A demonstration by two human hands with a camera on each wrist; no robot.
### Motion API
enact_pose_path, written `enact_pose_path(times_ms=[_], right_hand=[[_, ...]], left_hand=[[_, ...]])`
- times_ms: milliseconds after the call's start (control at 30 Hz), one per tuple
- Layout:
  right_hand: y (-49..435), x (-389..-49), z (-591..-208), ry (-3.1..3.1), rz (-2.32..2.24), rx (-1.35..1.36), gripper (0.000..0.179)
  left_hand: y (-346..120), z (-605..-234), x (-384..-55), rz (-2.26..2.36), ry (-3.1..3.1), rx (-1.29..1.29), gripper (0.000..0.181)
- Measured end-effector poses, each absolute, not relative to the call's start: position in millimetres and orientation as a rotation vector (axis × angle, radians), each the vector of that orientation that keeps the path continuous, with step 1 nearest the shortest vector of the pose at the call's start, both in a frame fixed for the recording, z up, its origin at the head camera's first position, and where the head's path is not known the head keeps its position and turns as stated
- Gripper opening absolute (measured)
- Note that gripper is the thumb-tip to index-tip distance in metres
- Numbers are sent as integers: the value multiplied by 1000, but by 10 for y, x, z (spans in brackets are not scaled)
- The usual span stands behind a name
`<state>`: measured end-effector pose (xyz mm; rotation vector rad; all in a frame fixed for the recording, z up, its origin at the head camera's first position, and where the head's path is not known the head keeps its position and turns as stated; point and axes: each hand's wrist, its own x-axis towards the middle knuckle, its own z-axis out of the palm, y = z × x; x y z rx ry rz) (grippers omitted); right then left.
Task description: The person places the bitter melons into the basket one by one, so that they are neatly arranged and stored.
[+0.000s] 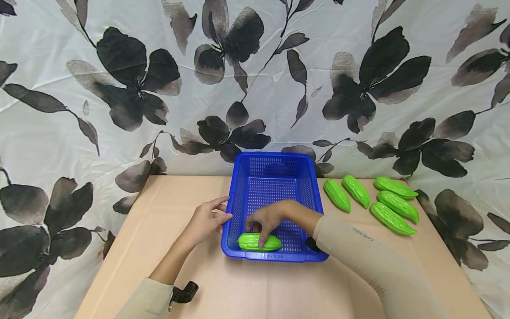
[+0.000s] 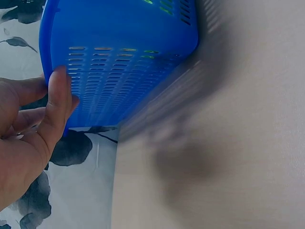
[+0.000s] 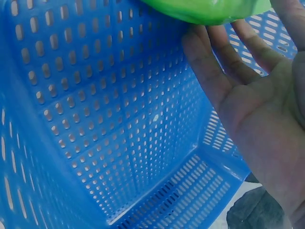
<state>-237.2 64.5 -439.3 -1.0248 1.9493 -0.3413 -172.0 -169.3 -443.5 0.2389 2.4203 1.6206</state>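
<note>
Pinched in the right hand [image 1: 268,216], with thumb on the near side and fingers on the far: a green gourd [image 1: 250,242]. Lying crosswise beneath that palm, inside the blue basket [image 1: 275,258] and close to its near wall. Hard to tell from above whether resting on the perforated floor or held just over it, so best to lower gently until feeling firm support. Then loosen thumb and fingers together, to avoid rolling. Sensible to line up along the near wall, leaving room ahead of the right fingertips.

Lightly pinching the basket's rim, to the left of the right hand: the left hand [image 1: 205,221]. Use that hold to steady rather than squeeze; probably enough to prevent sliding on the tabletop [image 1: 239,292].

Just behind the right hand, near the basket's right side: a black wrist device [image 1: 312,243]. Lift clear before drawing back, so as not to catch device or sleeve [image 1: 370,252] on the rim.

Beyond the right forearm, outside the basket: five other green gourds [image 1: 392,218], well apart from both hands.
</note>
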Motion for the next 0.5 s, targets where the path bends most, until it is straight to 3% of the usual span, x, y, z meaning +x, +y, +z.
enact_pose_path(times_ms=[500], right_hand=[[816,-2492,-3987,1942,-644,-1038,62]], left_hand=[[-1688,-4394,-1720,1609,2398,244,59]])
